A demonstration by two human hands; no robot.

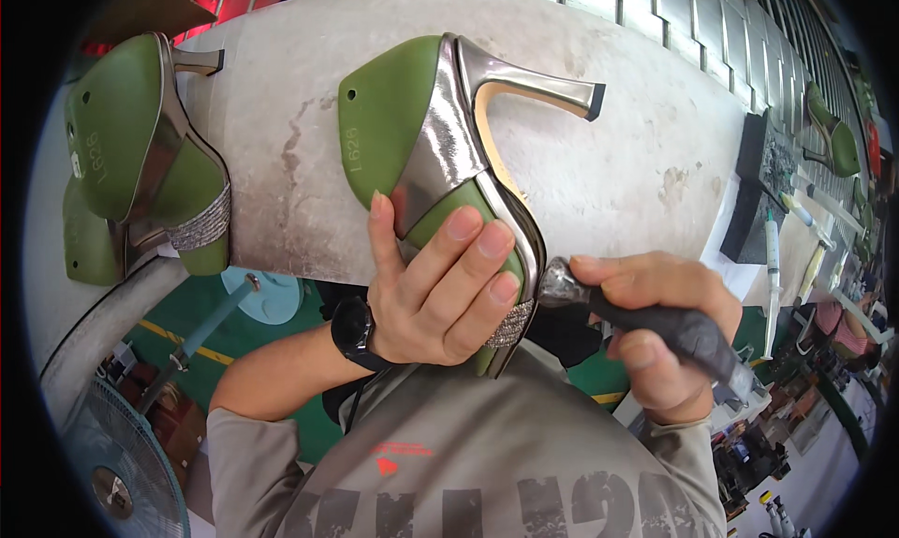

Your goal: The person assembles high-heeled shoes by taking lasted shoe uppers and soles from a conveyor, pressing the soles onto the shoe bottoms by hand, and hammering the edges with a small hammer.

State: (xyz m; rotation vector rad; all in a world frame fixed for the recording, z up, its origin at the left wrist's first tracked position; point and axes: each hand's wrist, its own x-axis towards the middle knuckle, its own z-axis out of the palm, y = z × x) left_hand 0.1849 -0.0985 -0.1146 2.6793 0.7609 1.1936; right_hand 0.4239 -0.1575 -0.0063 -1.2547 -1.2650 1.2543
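My left hand [440, 294] is wrapped round a high-heeled shoe [454, 135], its fingers spread over the side near the toe. The shoe is shiny bronze with a glittery toe strap [508, 324], and it sits on a green shoe last [389, 117]. It lies on its side, heel pointing right, toe toward me beyond the table edge. Closed in my right hand [665, 323] is a black-handled tool [665, 327] with a rounded metal head [564, 285]. That head meets or nearly meets the sole edge by the strap; actual contact is unclear.
More shoes on green lasts [122, 135] lie at the left of the pale worktable [281, 88]. A slatted metal conveyor [646, 18] runs along the far side. Syringes [772, 266] and a black pad [749, 191] are at the right. A fan [117, 486] stands at lower left.
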